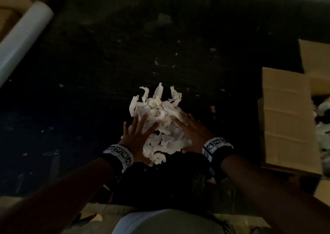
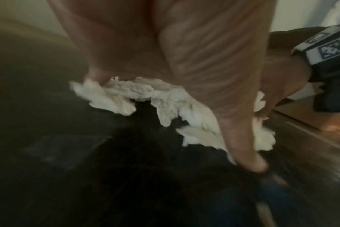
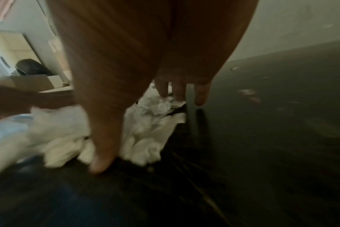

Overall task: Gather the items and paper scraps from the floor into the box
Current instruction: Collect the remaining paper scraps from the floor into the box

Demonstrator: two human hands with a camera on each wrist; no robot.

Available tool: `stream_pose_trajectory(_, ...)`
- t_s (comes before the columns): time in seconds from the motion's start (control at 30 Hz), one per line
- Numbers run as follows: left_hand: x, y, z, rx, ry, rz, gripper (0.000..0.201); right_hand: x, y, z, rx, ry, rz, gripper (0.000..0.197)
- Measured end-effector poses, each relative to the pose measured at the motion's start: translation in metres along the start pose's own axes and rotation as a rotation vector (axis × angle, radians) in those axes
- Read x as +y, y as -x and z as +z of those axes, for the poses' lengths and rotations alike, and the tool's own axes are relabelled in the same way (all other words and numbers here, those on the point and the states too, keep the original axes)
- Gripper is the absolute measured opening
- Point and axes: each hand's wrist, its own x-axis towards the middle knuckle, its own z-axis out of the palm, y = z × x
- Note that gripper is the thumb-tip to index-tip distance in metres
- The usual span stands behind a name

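Between the two hands, near the middle of the dark floor (image 1: pixel 107 58), lies a heap of white crumpled paper scraps (image 1: pixel 159 123). Left hand (image 1: pixel 137 135) rests against the heap's left side with fingers straight and spread, the fingertips lying over the scraps; it presses but does not close on anything. Right hand (image 1: pixel 192 132) rests against the heap's right side in the same manner, fingers extended and slightly apart, palm turned toward the paper. Neither hand has the heap lifted; the scraps sit on the floor, cupped from both sides.

Left wrist view: the thumb (image 2: pixel 241 138) points down to the floor with scraps (image 2: pixel 126 95) bunched behind it; the picture is blurred. Right wrist view: the fingers (image 3: pixel 200 95) hang straight above the paper scraps (image 3: pixel 145 122), and the thumb reaches to the floor at the heap's near edge.

At the right edge of the scene stands a cardboard box (image 1: pixel 287 119) with its flaps laid open, well apart from the heap; pale scraps show inside it at the far right. At the far left lies a white roll (image 1: pixel 23 37), tilted. Small pale flecks are scattered over the floor.

Each wrist carries a black band (image 1: pixel 119 153) with white square black-patterned markers. No brand or legible writing can be made out on the box or the bands.
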Motion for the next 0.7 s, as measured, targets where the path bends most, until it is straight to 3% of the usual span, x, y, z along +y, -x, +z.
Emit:
stream_pose_trajectory(0.07, 0.002, -0.011, -0.004, 0.013, 0.044, -0.01, 0.151, -0.006, -0.014, -0.005, 0.006, -0.039, -0.022, 0.127)
stream_pose_trajectory(0.37, -0.002, 0.001, -0.04, 0.092, 0.05, -0.024, 0.155, -0.023, -0.026, -0.085, 0.061, -0.094, 0.014, 0.145)
stream_pose_trajectory(0.6, -0.006, -0.01, -0.012, 0.068, 0.123, -0.121, 0.157, -0.036, -0.084, -0.09, -0.208, 0.049, -0.055, 0.154)
stream_pose_trajectory(0.7, -0.01, -0.012, -0.016, 0.113, 0.179, -0.165, 0.159, -0.04, -0.083, -0.076, -0.231, 0.158, -0.108, 0.157)
